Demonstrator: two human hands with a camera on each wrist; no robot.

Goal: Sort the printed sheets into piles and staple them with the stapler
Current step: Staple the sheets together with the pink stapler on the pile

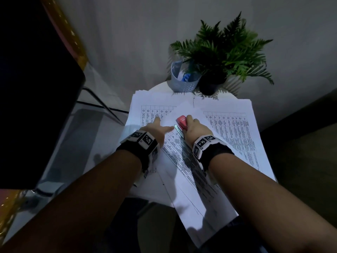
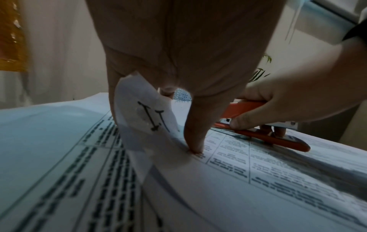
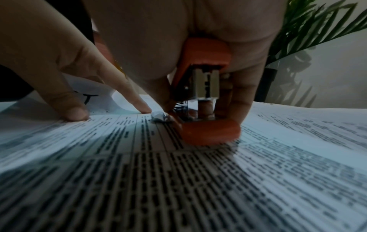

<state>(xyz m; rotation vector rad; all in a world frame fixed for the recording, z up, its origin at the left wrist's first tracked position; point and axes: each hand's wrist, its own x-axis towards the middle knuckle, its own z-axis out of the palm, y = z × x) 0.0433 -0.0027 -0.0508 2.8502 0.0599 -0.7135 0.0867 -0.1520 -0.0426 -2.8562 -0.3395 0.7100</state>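
Observation:
Printed sheets with tables cover a small white table (image 1: 160, 87): one pile (image 1: 145, 110) at the left, another pile (image 1: 235, 132) at the right, and a slanted set (image 1: 184, 167) in the middle. My right hand (image 1: 192, 125) grips a red stapler (image 1: 182, 121) whose mouth sits on the top corner of the slanted set (image 3: 158, 118). My left hand (image 1: 160, 124) presses that set flat with straight, spread fingers (image 2: 195, 146), right beside the stapler (image 2: 260, 135). A curled paper slip marked "II" (image 2: 147, 113) stands up against the left fingers.
A fern in a black pot (image 1: 211, 83) and a pale blue basket (image 1: 182, 83) stand at the table's far edge. A large dark object (image 1: 36, 88) fills the left side. The slanted sheets overhang the table's near edge.

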